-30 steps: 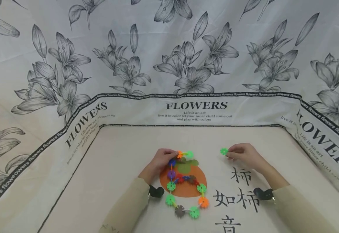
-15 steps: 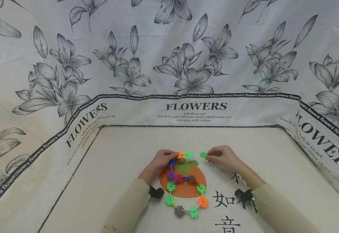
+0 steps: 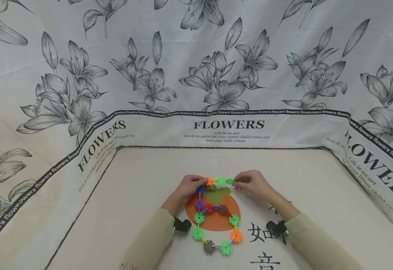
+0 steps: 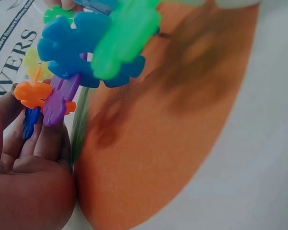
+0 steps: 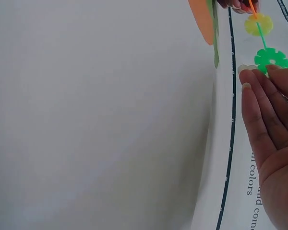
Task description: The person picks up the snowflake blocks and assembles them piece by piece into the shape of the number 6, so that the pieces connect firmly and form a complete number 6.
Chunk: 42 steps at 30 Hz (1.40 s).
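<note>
A chain of interlocked plastic snowflake discs (image 3: pixel 199 218) in several colours hangs over the table from my left hand (image 3: pixel 185 190). That hand's thumb and fingers pinch it near an orange disc (image 4: pixel 32 94), beside a purple disc (image 4: pixel 61 99); a blue disc (image 4: pixel 69 45) and a blurred green one lie closer to the left wrist camera. Opposite, my right hand (image 3: pixel 256 184) pinches a green snowflake disc (image 5: pixel 271 58) against the chain's end. There it meets an edge-on green disc joined to a yellow disc (image 5: pixel 258 25). Whether their slots are engaged cannot be told.
Below the hands, the pale tablecloth (image 3: pixel 142 187) carries a printed orange persimmon (image 3: pixel 216 221) and black characters (image 3: pixel 265 260). Flower-patterned cloth (image 3: pixel 149 86) rises behind and along both sides, with a lettered band at its foot.
My right hand has moved left with the green disc, bringing it up to the chain's free end. The left hand has stayed nearly in place, holding the chain.
</note>
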Each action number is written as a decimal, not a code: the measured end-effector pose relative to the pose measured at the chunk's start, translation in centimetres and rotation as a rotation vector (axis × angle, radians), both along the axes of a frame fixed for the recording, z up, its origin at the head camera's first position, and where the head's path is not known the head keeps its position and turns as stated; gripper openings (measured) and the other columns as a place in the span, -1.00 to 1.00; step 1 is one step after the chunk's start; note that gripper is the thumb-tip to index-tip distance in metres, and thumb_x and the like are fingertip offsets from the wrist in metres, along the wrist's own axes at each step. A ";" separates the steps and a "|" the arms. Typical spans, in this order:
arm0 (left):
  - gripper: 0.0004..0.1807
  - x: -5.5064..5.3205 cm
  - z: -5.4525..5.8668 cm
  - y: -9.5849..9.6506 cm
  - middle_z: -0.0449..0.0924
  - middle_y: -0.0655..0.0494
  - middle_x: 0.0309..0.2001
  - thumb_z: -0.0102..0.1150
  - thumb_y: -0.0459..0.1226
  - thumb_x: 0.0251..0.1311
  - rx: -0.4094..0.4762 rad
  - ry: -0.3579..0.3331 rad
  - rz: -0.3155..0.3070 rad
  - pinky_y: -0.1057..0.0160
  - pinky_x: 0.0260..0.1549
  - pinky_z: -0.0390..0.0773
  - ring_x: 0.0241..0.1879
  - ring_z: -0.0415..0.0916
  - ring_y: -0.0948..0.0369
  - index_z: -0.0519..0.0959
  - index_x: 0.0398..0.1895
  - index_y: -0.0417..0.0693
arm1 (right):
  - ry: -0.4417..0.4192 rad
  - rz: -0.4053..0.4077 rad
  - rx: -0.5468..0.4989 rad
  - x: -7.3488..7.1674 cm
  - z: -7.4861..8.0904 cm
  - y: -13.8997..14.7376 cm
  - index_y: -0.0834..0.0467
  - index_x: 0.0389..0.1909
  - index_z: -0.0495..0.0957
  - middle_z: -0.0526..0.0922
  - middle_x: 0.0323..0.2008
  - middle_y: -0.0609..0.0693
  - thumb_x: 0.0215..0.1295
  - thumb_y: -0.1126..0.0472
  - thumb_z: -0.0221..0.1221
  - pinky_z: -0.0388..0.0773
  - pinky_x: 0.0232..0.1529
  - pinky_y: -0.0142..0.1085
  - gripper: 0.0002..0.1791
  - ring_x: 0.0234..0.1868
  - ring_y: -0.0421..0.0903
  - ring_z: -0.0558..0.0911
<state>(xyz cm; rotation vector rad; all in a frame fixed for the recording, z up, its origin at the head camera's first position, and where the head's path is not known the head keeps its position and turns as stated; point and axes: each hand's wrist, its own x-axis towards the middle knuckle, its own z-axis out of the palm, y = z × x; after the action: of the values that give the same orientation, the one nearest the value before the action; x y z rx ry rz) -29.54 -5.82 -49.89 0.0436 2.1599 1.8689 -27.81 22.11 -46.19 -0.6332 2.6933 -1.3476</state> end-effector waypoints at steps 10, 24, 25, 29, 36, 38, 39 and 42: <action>-0.69 0.2 0.2 0.1 0.77 -0.01 -0.20 0.27 -0.16 0.41 0.001 0.035 -0.025 0.15 0.06 0.56 -0.11 0.61 0.21 0.74 -0.11 -0.27 | 0.085 0.085 0.058 -0.4 -0.2 -1.1 0.27 -0.24 0.75 0.78 -0.34 0.04 0.32 0.34 0.32 0.65 -0.28 -0.35 -0.92 -0.36 -0.15 0.71; -0.71 0.3 0.6 0.5 0.74 0.03 -0.15 0.32 -0.14 0.36 -0.058 0.071 0.012 0.16 0.01 0.55 -0.12 0.58 0.20 0.77 -0.16 -0.22 | 0.132 0.095 0.177 -1.3 0.3 -1.4 0.18 -0.27 0.78 0.78 -0.34 -0.07 0.31 0.30 0.34 0.63 -0.22 -0.32 -0.94 -0.32 -0.21 0.67; -0.71 0.2 0.6 0.5 0.74 0.04 -0.16 0.32 -0.14 0.36 -0.078 0.094 0.004 0.16 0.00 0.56 -0.13 0.58 0.20 0.77 -0.17 -0.22 | 0.127 0.089 0.187 -1.4 0.3 -1.3 0.18 -0.25 0.78 0.78 -0.33 -0.08 0.31 0.30 0.34 0.62 -0.20 -0.31 -0.93 -0.31 -0.21 0.67; -0.75 0.2 1.1 0.9 0.74 0.06 -0.21 0.30 -0.15 0.37 -0.215 0.202 -0.023 0.13 -0.07 0.59 -0.18 0.58 0.19 0.79 -0.22 -0.16 | 0.112 0.074 0.223 -1.4 0.1 -1.0 0.15 -0.21 0.78 0.76 -0.31 -0.11 0.31 0.29 0.34 0.59 -0.19 -0.28 -0.91 -0.29 -0.20 0.62; -0.76 0.1 1.4 0.8 0.73 0.04 -0.21 0.22 -0.18 0.40 -0.395 0.281 -0.051 0.11 -0.15 0.60 -0.21 0.59 0.16 0.78 -0.20 -0.14 | 0.063 0.048 0.240 -1.4 -0.5 -0.8 0.11 -0.18 0.75 0.69 -0.31 -0.15 0.28 0.25 0.36 0.56 -0.16 -0.20 -0.88 -0.25 -0.16 0.58; -0.75 0.0 1.5 0.1 0.72 0.03 -0.15 0.20 -0.17 0.42 -0.397 0.272 -0.059 0.08 -0.07 0.59 -0.15 0.59 0.13 0.77 -0.15 -0.15 | 0.049 0.059 0.252 -1.3 -0.3 -0.6 0.13 -0.11 0.73 0.69 -0.26 -0.12 0.29 0.23 0.37 0.56 -0.12 -0.18 -0.83 -0.21 -0.14 0.59; -0.74 -0.1 1.6 -0.5 0.71 0.02 -0.13 0.18 -0.16 0.43 -0.396 0.259 -0.058 0.06 -0.02 0.58 -0.11 0.59 0.12 0.76 -0.12 -0.14 | 0.045 0.065 0.260 -1.3 -0.1 -0.4 0.15 -0.08 0.72 0.70 -0.23 -0.10 0.30 0.21 0.37 0.56 -0.11 -0.17 -0.79 -0.19 -0.13 0.60; -0.74 -0.3 2.2 -2.6 0.70 0.02 -0.06 0.17 -0.16 0.44 -0.410 0.248 -0.032 0.00 0.09 0.54 0.00 0.57 0.08 0.74 -0.08 -0.11 | 0.058 0.079 0.299 -1.0 0.9 0.6 0.22 0.02 0.68 0.70 -0.14 -0.04 0.34 0.17 0.34 0.57 -0.09 -0.15 -0.70 -0.14 -0.10 0.60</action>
<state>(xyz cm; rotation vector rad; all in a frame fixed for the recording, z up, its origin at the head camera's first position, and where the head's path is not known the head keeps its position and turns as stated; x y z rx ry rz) -29.83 -8.46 -47.72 0.2335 2.6521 1.4317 -28.78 22.75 -45.30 -0.7451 2.8001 -0.8949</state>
